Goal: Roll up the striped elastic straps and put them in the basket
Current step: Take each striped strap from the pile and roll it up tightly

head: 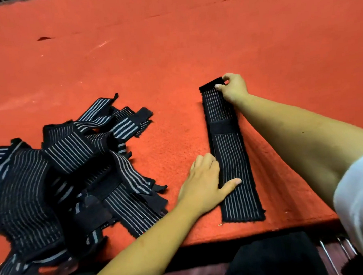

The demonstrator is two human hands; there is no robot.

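Strap [229, 151] flat by worktop's [172, 53] near edge | right hand [233, 88] pinches its far end | left hand [204, 184]: thumb pressed on its nearer half, fingers bent at left edge, grip unclear

Tabletop [172, 53] covered in orange-red felt-like cloth, scuffed pale in places, small dark mark [45, 38] toward the far left. Heap of striped straps [62, 175] piled at the near left edge. Single strap [229, 151] lies flat to its right, running inward from just short of the near edge.
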